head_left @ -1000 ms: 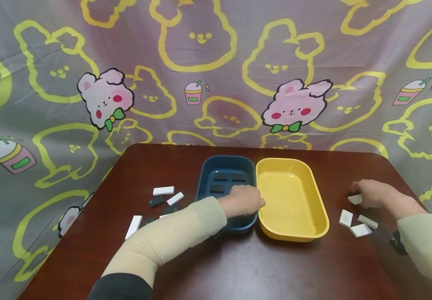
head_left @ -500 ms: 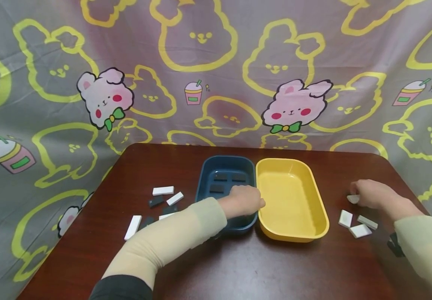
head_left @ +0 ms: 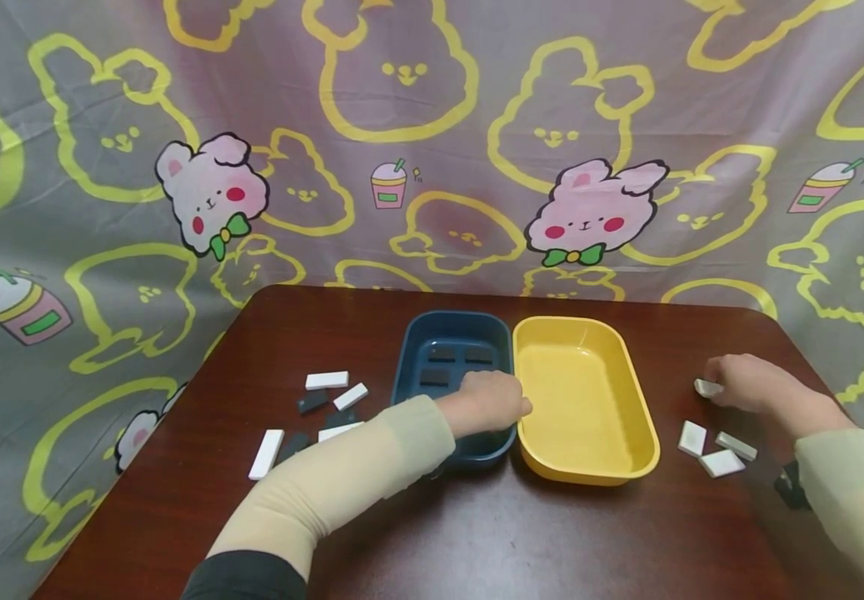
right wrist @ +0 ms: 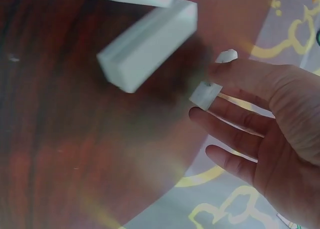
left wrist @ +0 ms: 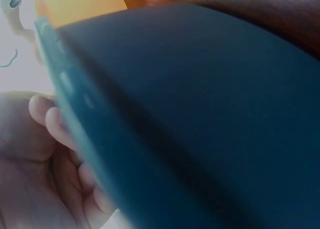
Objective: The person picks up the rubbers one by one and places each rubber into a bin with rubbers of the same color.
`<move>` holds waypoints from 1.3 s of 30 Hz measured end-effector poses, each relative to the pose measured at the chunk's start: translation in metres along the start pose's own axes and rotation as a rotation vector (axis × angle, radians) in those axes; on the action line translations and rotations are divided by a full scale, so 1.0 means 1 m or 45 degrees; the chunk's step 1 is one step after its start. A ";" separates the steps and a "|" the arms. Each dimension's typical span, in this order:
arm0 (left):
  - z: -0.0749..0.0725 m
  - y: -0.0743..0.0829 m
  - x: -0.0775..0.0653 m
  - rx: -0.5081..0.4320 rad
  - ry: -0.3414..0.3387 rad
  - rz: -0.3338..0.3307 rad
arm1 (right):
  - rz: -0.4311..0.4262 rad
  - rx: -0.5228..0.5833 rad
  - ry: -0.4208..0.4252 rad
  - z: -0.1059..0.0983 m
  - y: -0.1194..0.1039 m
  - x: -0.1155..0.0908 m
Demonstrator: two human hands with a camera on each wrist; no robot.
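My left hand [head_left: 490,402] is at the adjoining rims of the navy tray [head_left: 452,317] and the yellow tray [head_left: 630,362]. Its fingers are curled at the navy tray's edge [left wrist: 82,119] in the left wrist view, partly hidden by the wall. Several flat dark blocks, one of them a dark block [head_left: 434,377], lie inside the navy tray. At the table's right side, my right hand [head_left: 754,383] pinches a small white block [head_left: 707,389] between thumb and fingers. That white block [right wrist: 206,95] shows partly behind the thumb; the other fingers extend loosely.
Near the right hand lie loose white blocks, among them a white block [head_left: 721,462]. Left of the navy tray are scattered white blocks [head_left: 327,381] and dark blocks [head_left: 313,403], some behind the left sleeve [head_left: 372,450]. A patterned curtain [head_left: 432,150] hangs behind the brown table [head_left: 536,533].
The white block in my right hand has changed its tilt, and that hand has shifted slightly. My left hand and both trays stay in place.
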State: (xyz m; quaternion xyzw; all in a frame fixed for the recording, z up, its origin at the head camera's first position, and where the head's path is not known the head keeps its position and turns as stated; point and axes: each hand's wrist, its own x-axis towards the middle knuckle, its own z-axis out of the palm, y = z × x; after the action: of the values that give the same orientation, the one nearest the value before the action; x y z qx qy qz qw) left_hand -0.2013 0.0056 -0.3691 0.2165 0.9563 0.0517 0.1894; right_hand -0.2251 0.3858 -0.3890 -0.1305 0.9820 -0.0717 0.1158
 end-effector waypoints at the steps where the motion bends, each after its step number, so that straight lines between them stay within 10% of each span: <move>1: 0.000 0.000 0.000 0.001 0.000 -0.003 | -0.008 0.008 0.017 -0.002 0.000 0.000; 23: -0.002 0.002 -0.002 -0.005 -0.014 -0.034 | -0.165 -0.087 0.324 -0.079 -0.088 0.035; 39: 0.000 0.002 0.001 0.019 -0.010 -0.039 | -0.422 -0.246 0.259 -0.068 -0.176 0.072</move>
State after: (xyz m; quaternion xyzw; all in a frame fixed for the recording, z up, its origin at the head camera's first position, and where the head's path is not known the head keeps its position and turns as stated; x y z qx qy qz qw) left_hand -0.2011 0.0076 -0.3687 0.2036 0.9591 0.0407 0.1924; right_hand -0.2674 0.2056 -0.3087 -0.2928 0.9561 -0.0083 -0.0103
